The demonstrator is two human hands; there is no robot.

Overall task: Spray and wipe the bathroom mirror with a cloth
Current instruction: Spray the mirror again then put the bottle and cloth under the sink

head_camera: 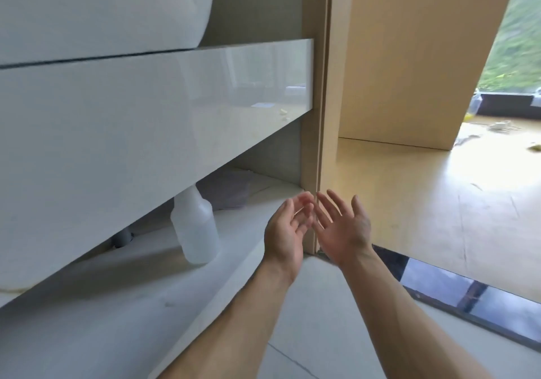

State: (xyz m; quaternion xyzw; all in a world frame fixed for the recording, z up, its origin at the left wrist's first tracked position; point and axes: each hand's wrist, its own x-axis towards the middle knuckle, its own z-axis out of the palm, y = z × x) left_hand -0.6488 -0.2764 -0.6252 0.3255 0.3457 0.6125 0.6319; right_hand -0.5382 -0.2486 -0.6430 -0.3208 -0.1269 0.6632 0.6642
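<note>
Spray bottle [195,226] stands upright on the low shelf [123,285] under the vanity front [146,115], to the left of both my hands. My left hand [288,229], empty with relaxed fingers, is nearer; my right hand [342,226] is spread, empty.

Bottle [194,226] stands on shelf [123,285] under counter [117,121].
</note>
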